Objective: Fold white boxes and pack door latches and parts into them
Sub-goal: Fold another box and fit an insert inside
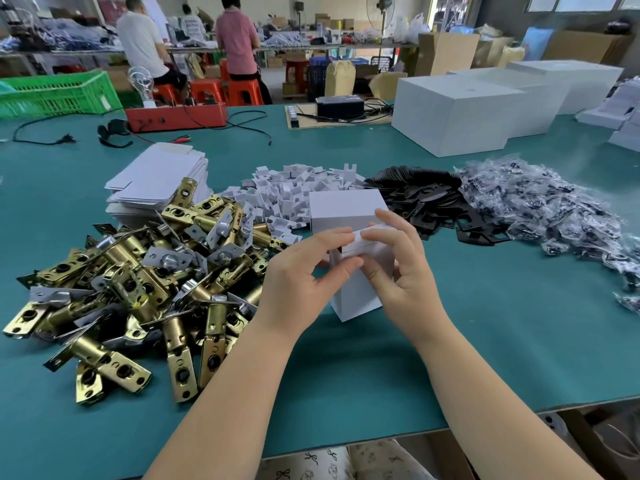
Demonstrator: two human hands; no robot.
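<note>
Right now both hands meet at the middle of the green table (485, 341), working a small white box (356, 292) that stands on end there. Her left hand (304, 271) pinches the box's top flap between thumb and forefinger, and the right hand (401, 268) curls round the same flap from the other side, fingers over the top edge, thumb pressed to the front. At nine o'clock from the box lies a heap of brass door latches (138, 282). At eleven o'clock sits a stack of flat box blanks (156, 181), and at twelve a pile of white card inserts (287, 192), touching the box's far side. Black plates (426, 202) spread at one o'clock, with bagged parts (540, 209) just beyond them at two. Bigger white cartons (453, 119) stand farther back on the table.
</note>
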